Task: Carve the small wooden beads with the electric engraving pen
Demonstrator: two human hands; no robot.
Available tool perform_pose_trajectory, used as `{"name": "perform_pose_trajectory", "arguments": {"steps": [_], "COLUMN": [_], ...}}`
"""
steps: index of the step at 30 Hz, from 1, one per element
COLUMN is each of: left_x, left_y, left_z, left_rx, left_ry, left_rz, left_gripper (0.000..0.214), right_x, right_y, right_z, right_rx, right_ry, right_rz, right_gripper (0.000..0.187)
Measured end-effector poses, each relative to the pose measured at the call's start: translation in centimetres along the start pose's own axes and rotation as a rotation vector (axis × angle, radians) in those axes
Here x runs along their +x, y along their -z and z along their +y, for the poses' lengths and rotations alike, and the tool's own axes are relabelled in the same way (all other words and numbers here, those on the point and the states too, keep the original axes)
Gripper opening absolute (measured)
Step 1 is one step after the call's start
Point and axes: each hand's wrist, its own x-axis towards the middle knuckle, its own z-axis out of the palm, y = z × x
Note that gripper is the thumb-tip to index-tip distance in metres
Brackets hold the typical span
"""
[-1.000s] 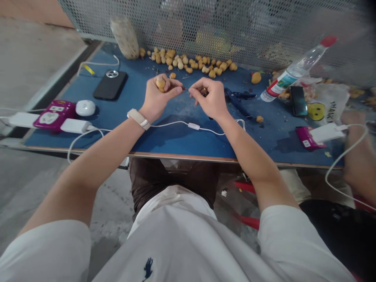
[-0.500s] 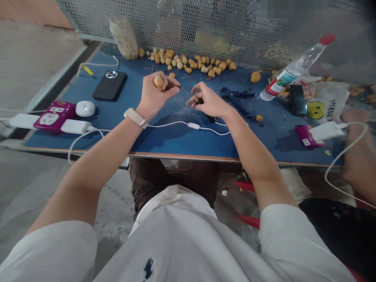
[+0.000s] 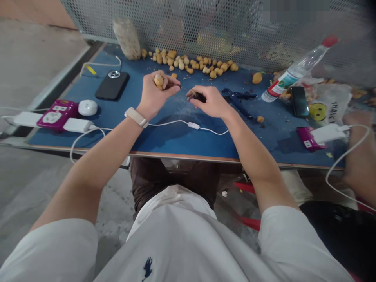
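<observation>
My left hand (image 3: 160, 87) is shut on a small tan gourd-shaped piece (image 3: 159, 80), holding it above the blue tabletop (image 3: 176, 137). My right hand (image 3: 210, 102) pinches a small dark object (image 3: 197, 96), partly hidden by the fingers, so I cannot tell exactly what it is. The hands are close together but apart. Beyond them lies a scattered row of similar tan pieces (image 3: 194, 65). Blue-handled pliers (image 3: 236, 102) lie just right of my right hand.
A black phone (image 3: 112, 85), a white round device (image 3: 87, 107) and a magenta power socket (image 3: 58, 114) are at the left. A white cable (image 3: 173, 122) runs under my forearms. A plastic bottle (image 3: 293, 74) lies at the right, before a perforated metal screen (image 3: 235, 27). Another person's limb (image 3: 360, 156) shows at the right edge.
My right hand has closed its spread fingers around the dark object and moved slightly left. My left hand still holds the tan piece, with little movement.
</observation>
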Motion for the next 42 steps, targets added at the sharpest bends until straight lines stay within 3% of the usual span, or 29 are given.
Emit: {"name": "perform_pose_trajectory", "arguments": {"steps": [6,11,19,25,36,42], "left_x": [0.2,0.1,0.1,0.2,-0.1,0.0], "left_y": [0.0,-0.1,-0.1,-0.1,-0.1,-0.6], "left_z": [-0.4,-0.2,-0.6,-0.2,-0.2,-0.9], "left_rx": [0.024,0.033,0.048,0.086,0.053,0.011], "left_ry": [-0.034,-0.007,-0.031,-0.104,-0.033,-0.005], "left_rz": [-0.047,-0.013,-0.059,0.004,-0.032,-0.076], "left_gripper": [0.097,0.100,0.090,0.090,0.085,0.075], "right_x": [-0.1,-0.1,-0.2,-0.1,-0.4,-0.5], "right_y": [-0.1,0.1,-0.2,-0.2,0.0,-0.3], "right_z": [-0.6,-0.6,-0.4,-0.3,-0.4,-0.8], "right_rx": [-0.046,-0.065,-0.081,-0.064,-0.091,-0.128], "right_ry": [-0.003,0.004,0.008,-0.005,-0.004,0.001], "right_rz": [-0.036,-0.027,-0.059,-0.025,-0.020,-0.016], "right_gripper": [0.036,0.039,0.036,0.034,0.034,0.025]}}
